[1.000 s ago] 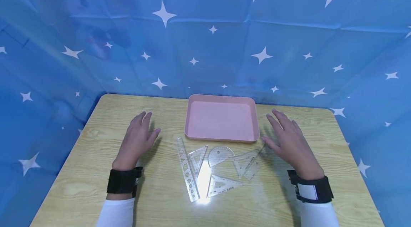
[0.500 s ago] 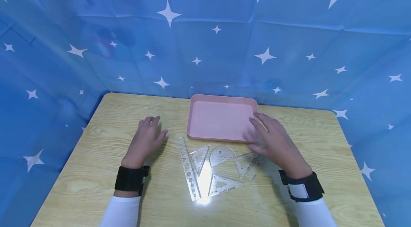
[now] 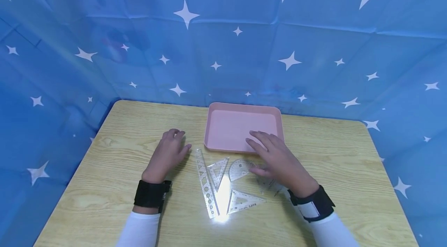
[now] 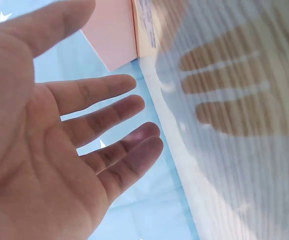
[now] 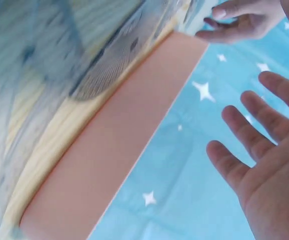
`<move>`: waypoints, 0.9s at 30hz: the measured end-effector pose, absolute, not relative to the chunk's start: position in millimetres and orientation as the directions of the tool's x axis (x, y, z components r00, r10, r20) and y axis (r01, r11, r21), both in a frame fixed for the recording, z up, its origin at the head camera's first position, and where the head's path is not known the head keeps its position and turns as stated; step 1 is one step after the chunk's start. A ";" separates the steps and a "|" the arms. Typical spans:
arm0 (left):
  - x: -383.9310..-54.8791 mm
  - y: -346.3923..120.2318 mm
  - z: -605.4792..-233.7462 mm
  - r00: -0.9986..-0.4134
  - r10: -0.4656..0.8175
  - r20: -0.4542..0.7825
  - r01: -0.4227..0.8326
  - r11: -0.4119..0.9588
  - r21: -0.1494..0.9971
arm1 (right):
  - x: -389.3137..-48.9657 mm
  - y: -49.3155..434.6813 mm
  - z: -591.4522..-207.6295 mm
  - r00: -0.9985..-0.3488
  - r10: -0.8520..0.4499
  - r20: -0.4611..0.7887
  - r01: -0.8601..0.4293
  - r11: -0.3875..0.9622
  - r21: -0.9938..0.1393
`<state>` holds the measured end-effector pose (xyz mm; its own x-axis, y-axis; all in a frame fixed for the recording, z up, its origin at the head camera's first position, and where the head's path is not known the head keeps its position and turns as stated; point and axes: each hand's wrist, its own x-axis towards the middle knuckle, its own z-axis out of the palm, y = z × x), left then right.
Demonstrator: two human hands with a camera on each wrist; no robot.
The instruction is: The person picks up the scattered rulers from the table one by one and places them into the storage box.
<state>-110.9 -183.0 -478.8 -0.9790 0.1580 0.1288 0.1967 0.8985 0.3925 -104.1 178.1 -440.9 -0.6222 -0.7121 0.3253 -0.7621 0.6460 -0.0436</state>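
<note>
My left hand is held over the table left of the clear straight ruler, fingers apart and holding nothing. In the left wrist view its palm faces the camera with the fingers spread. My right hand hovers at the front right corner of the pink tray, empty, its thumb over the clear protractor. It partly hides other clear pieces beneath it. A small clear set square lies beside the ruler, and another set square lies nearer me.
The pink tray stands at the back of the wood-grain table, close to the blue star-patterned curtain. A bright light reflection shows between the ruler and the nearer set square.
My right hand has moved left from beside the tray to above its front right corner and the protractor. The left hand has shifted right toward the ruler. The tray and clear pieces stay put.
</note>
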 end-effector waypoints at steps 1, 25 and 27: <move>-110.8 -181.3 -479.2 -0.979 0.161 0.124 0.198 0.896 0.397 | -103.5 174.8 -442.1 -0.609 -0.721 0.331 -0.773 0.633 -0.045; -101.9 -159.4 -488.8 -0.949 0.314 -0.014 0.285 0.878 0.384 | -73.8 108.2 -455.7 -0.523 -0.844 0.119 -0.837 0.483 -0.257; -101.7 -159.3 -490.0 -0.947 0.321 -0.005 0.295 0.876 0.382 | -70.7 105.0 -456.4 -0.515 -0.854 0.074 -0.837 0.482 -0.257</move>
